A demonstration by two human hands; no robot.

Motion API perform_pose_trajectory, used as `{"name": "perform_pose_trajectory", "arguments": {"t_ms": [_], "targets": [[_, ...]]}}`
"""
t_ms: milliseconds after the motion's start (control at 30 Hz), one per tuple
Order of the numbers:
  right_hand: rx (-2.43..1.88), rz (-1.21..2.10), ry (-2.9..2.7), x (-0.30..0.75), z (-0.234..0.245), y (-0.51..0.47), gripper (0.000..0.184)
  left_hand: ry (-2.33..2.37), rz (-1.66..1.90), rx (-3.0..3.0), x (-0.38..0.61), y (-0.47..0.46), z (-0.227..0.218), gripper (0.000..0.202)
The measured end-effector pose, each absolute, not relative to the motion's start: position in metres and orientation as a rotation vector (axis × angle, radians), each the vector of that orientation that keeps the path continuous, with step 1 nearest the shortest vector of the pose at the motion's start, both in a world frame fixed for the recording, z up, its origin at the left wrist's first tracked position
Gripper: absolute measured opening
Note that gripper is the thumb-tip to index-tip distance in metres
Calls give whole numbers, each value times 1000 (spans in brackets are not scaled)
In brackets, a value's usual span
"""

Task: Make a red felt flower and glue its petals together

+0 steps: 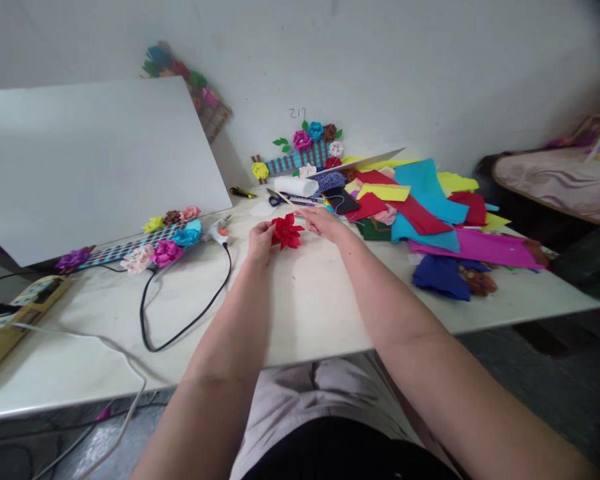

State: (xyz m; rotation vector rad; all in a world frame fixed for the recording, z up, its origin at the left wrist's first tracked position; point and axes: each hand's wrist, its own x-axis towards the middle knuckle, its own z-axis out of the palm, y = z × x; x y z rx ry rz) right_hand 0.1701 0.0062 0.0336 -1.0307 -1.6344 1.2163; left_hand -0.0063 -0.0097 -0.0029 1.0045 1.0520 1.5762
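Note:
My left hand (261, 241) is closed on a red paper flower (287, 232), held just above the white table (305, 300). My right hand (325, 223) rests beside the flower on its right, fingers stretched toward the petals and a thin wooden stick (280, 197). Whether the right hand touches the flower I cannot tell.
A glue gun (219, 232) with a black cord (180, 313) lies left of the hands. A strip with paper flowers (145, 248) lies further left. Coloured felt sheets (430, 213) are piled on the right. Scissors (277, 199), a white roll (296, 186) and a flower basket decoration (305, 152) stand behind. A white board (95, 160) leans at left.

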Motion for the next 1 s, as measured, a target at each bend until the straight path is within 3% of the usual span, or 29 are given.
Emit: {"name": "perform_pose_trajectory", "arguments": {"t_ms": [467, 1000], "targets": [[-1058, 1274, -1606, 176, 33, 7, 19, 1005, 1549, 1018, -7, -9, -6, 38], [-1067, 1394, -1653, 179, 36, 2, 36, 1013, 1509, 1023, -6, -14, -1, 38]]}}
